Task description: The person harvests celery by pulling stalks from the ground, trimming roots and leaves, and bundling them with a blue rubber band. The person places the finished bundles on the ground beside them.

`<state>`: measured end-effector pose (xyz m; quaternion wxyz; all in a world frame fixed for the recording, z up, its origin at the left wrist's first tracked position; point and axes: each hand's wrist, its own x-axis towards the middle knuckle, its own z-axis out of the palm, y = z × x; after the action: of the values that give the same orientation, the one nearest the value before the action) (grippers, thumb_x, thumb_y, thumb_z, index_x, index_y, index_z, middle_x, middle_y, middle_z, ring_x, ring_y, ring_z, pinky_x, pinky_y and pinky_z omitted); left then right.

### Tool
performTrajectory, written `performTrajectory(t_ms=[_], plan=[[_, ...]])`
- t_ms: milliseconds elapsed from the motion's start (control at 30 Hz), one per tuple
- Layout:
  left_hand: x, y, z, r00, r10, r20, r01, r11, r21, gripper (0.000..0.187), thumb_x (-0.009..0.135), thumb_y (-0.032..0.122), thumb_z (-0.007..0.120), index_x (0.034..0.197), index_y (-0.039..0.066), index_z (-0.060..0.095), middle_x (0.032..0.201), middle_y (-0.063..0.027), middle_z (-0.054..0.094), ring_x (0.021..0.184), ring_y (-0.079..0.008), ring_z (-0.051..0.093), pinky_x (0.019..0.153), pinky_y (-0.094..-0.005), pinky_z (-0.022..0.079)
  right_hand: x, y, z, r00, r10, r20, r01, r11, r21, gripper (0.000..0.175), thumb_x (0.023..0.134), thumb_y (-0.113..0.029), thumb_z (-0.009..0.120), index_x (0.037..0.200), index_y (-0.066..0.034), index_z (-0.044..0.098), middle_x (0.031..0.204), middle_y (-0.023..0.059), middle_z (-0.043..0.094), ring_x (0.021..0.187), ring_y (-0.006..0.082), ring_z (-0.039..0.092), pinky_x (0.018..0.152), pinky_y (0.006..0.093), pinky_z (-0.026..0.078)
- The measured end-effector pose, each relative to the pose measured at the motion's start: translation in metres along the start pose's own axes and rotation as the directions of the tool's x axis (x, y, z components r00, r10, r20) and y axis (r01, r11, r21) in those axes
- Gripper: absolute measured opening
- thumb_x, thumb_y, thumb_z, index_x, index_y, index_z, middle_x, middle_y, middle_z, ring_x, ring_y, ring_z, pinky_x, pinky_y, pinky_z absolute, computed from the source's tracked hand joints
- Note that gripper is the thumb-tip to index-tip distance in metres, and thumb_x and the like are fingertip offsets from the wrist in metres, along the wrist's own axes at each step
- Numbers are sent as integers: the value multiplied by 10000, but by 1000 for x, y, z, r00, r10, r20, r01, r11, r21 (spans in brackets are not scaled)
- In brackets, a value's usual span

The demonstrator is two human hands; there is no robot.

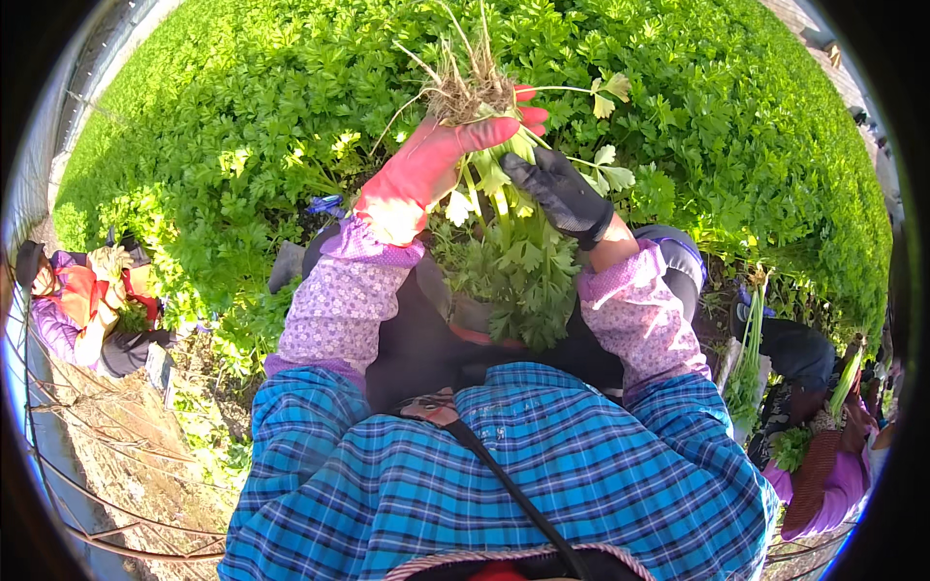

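Note:
A bunch of celery hangs upside down in front of me, its tangled roots at the top and its leaves over my lap. My left hand, in a red rubber glove, is closed around the stalks just below the roots. In a dark fabric glove, my right hand is at the stalks a little lower, on their right side; its fingertips are partly behind stems and leaves. A few thin stems with pale leaves stick out to the right of the bunch.
Dense rows of leafy celery plants fill the ground ahead. A co-worker sits at the left with a bunch; other people are at the right. More pulled celery lies near my right side. Thin metal rods curve at lower left.

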<state>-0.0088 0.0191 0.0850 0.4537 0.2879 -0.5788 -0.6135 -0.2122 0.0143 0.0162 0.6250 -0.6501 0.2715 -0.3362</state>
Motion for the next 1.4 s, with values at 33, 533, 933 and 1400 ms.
performTrajectory(t_ms=[33, 533, 933, 1400], plan=[[0, 0, 3, 996, -33, 83, 31, 999, 23, 609, 923, 349, 772, 1388, -12, 616, 1292, -156, 700, 1237, -245, 641, 1076, -416, 495, 0, 5, -4, 999, -14, 41, 10, 996, 84, 432, 1084, -312, 589, 1392, -10, 557, 1254, 29, 656, 1195, 141, 604, 1069, 312, 465], [26, 44, -54, 937, 23, -350, -151, 926, -345, 467, 991, 237, 693, 1383, 17, 563, 1169, -168, 695, 1135, -346, 669, 983, -513, 554, 6, 55, 36, 798, -496, 344, 603, 674, -427, 262, 1018, -237, 566, 1187, -137, 740, 1088, 43, 779, 960, 263, 744, 826, 359, 579], [14, -38, -43, 985, 99, 143, -174, 598, 782, 1430, 530, 796, 840, 1642, 123, 244, 1642, -232, 351, 1521, -406, 337, 1254, -513, 309, -80, -47, -103, 967, -9, -254, -254, -10, -967, 407, 792, -374, 758, 1112, -133, 681, 973, 117, 733, 947, 337, 696, 826, 473, 531], [-8, -150, -76, 735, -497, -462, 288, 845, -452, 761, 977, 546, 683, 1505, 62, 425, 1291, -110, 624, 899, -177, 679, 600, -249, 544, -132, -113, -120, 975, -159, -154, -203, -375, -905, 461, 741, -158, 768, 1172, -192, 609, 940, 48, 670, 905, 302, 676, 780, 445, 499]])
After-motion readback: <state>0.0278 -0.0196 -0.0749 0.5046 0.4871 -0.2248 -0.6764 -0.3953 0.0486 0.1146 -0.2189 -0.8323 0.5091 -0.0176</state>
